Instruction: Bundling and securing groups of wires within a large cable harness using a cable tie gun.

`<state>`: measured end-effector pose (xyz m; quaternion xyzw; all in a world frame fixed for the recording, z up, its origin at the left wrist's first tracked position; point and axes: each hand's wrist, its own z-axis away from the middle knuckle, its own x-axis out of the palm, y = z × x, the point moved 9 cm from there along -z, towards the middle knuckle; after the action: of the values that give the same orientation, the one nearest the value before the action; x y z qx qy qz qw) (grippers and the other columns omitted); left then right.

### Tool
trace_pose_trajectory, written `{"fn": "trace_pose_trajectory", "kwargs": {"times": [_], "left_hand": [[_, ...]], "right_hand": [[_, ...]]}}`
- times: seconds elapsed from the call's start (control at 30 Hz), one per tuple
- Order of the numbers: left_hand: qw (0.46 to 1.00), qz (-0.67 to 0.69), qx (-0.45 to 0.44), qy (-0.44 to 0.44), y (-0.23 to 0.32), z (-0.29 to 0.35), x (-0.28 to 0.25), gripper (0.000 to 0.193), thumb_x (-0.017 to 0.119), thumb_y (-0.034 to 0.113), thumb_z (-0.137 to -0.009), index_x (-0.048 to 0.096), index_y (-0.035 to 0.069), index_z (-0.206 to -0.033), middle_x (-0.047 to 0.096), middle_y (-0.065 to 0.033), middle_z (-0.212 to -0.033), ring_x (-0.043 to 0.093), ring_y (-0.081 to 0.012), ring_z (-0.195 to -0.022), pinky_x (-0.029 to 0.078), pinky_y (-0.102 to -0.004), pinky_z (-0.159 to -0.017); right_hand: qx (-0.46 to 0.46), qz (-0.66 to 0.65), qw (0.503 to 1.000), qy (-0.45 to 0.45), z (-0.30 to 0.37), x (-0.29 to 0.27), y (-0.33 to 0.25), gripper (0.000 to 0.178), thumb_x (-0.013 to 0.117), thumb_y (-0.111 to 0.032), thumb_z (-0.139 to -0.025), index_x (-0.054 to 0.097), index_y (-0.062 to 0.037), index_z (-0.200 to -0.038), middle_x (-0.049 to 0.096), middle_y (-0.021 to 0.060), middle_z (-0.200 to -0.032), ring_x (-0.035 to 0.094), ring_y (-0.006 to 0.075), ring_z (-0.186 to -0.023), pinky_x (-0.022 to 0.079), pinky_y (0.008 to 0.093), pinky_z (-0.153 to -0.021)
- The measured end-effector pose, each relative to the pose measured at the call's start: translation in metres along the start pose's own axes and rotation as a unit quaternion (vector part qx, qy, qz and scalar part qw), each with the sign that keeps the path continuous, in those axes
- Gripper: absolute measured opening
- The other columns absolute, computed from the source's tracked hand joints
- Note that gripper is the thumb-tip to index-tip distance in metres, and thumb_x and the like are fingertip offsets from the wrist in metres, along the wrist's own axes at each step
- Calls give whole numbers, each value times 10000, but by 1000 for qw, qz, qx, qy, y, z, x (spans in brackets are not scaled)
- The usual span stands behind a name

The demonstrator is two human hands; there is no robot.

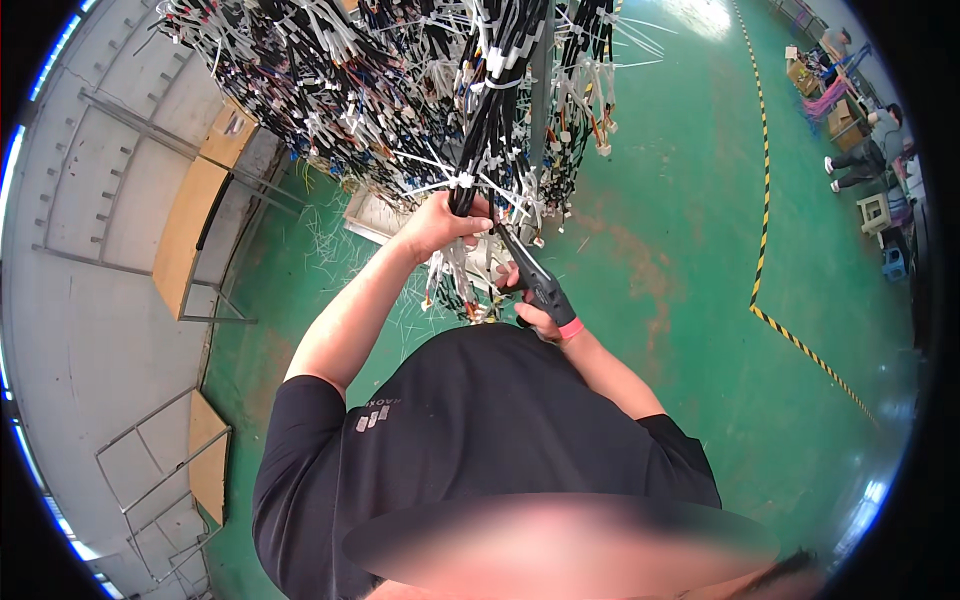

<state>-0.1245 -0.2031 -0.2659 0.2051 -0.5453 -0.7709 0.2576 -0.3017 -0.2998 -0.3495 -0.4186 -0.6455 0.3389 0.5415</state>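
My left hand [440,225] is wrapped around a thick bundle of black cables [482,150] just below a white cable tie [462,181], whose loose tails stick out to the sides. My right hand [540,314] grips a black and grey pistol-shaped cable tie gun [540,280] with a pinkish-red end at its handle. The gun's nose points up at the bundle, close beside my left fingers. Whether the nose touches a tie is too small to tell. White connectors and wire ends [455,270] dangle below my left hand.
A dense mass of hanging wire harnesses [340,110] fills the far side around a metal post [541,100]. Beneath it a pale tray [370,215] sits on the green floor, among scattered cut tie ends. Wooden-topped frames [185,240] stand left; a seated person [880,140] is far right.
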Motion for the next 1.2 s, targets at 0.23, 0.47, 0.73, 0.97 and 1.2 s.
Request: {"fn": "trace_pose_trajectory", "kwargs": {"times": [0.23,0.47,0.73,0.97,1.2], "left_hand": [[999,-11,17,43,0,3,-2,208,863,66,-892,675,22,-969,739,-45,-871,658,-110,-682,573,-284,-621],[975,132,18,-177,8,13,-5,214,829,118,-882,646,28,-950,746,-160,-816,638,-154,-632,482,-291,-584],[901,204,-40,-380,25,64,-6,297,828,245,-875,721,-15,-781,679,-109,-611,619,-209,-500,456,-366,-620],[856,254,-46,-447,42,98,12,323,853,234,-852,727,-62,-866,683,-163,-615,625,-252,-504,488,-385,-637],[860,253,-62,-438,45,105,5,356,846,248,-882,704,-62,-778,617,-110,-550,612,-226,-503,457,-355,-574]], "right_hand": [[-46,76,996,1,4,11,-42,402,668,-59,-838,609,-51,-1236,588,192,-1479,511,305,-1462,332,491,-1245],[-47,186,981,16,-20,-30,-93,464,704,-151,-931,653,4,-1366,728,94,-1295,664,207,-1252,482,393,-1113],[-36,30,999,-13,-58,-14,-92,480,742,-99,-950,658,-30,-1418,715,79,-1364,638,187,-1300,454,385,-1151],[-90,178,978,-58,-78,-9,-124,474,815,-42,-900,696,-4,-1357,769,108,-1241,700,164,-1149,540,343,-1028],[-59,148,982,-99,-73,11,-140,488,775,-44,-897,672,28,-1369,753,156,-1285,697,223,-1204,514,360,-1055]]}}
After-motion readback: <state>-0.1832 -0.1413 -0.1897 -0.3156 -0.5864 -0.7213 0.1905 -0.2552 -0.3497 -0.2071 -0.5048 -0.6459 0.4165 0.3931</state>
